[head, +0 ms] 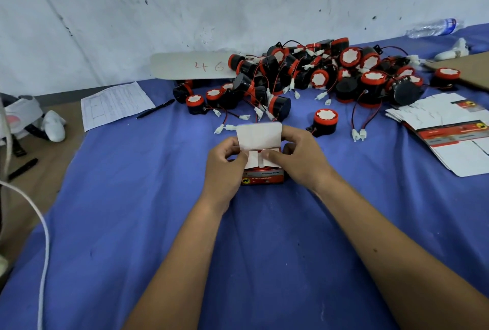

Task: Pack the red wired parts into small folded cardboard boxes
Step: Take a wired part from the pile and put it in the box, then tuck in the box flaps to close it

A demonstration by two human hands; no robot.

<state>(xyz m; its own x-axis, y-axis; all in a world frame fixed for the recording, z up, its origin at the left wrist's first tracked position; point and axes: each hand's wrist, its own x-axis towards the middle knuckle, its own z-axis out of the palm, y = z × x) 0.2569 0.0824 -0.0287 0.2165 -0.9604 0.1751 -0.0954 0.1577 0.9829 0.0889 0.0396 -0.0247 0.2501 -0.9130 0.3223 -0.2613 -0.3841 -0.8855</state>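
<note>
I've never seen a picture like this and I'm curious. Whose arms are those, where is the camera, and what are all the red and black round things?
There is no machine here. The arms belong to a person, and the camera sits on their head, looking down, so you see what they see.

The left hand and the right hand both hold a small cardboard box, thumbs pressing on its two little inner flaps. The big top flap stands open.

Everything lies on a blue cloth. The round things are the red wired parts, heaped in a pile by the wall; one sits alone near the hands. On the right is a stack of flat boxes, not yet folded. On the left lie a paper form and a pen. A water bottle lies far right.
</note>
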